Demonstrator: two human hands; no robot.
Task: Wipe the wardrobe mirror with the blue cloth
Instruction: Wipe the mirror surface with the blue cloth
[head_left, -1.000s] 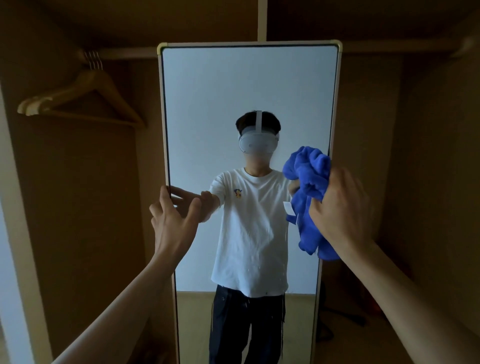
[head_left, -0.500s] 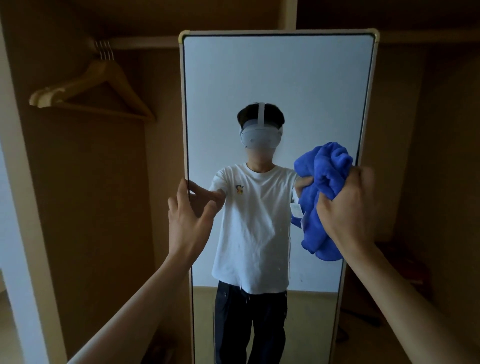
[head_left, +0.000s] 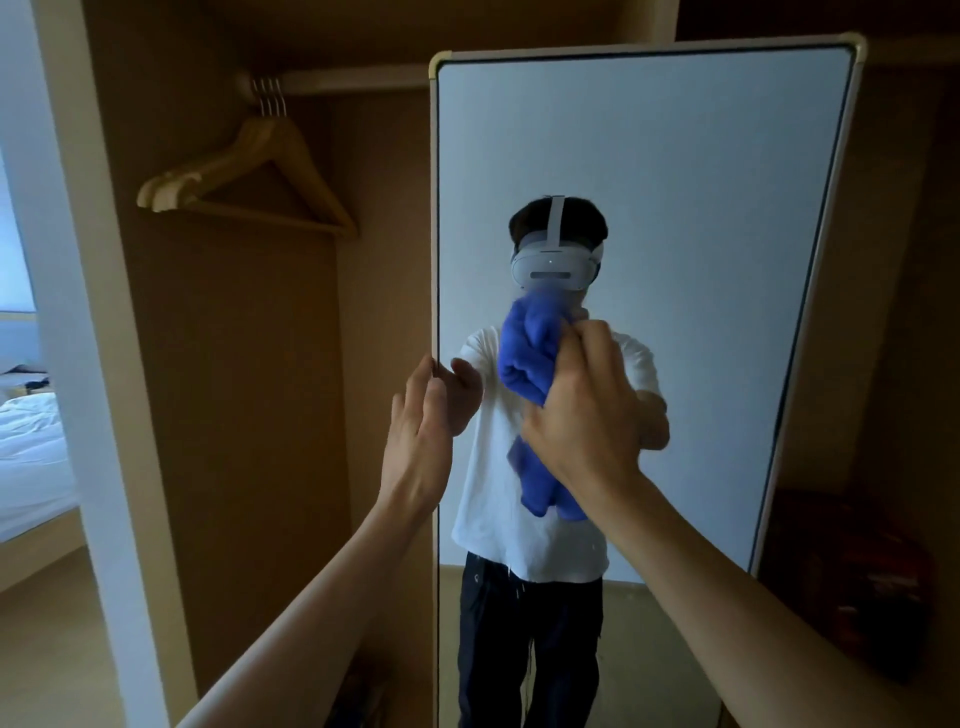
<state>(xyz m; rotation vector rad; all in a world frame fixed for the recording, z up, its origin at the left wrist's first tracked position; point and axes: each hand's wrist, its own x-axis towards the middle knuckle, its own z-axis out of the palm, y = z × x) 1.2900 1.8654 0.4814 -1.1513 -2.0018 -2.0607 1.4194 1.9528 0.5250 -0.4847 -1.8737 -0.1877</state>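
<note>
Mid-wipe, by my read: right hand (head_left: 582, 415) was closed around the bunched blue terry cloth (head_left: 530, 364), pressing it against the middle of the tall, pale-framed wardrobe mirror (head_left: 675, 156), roughly at chest height of the reflection. Left hand (head_left: 421, 436) was open, holding nothing, fingers at the mirror's left frame edge, apparently steadying it; actual contact was hard to confirm. No streaks or cleaned patches showed on the glass, so coverage couldn't be judged, but the upper third, the right strip and the lower part probably remained.
</note>
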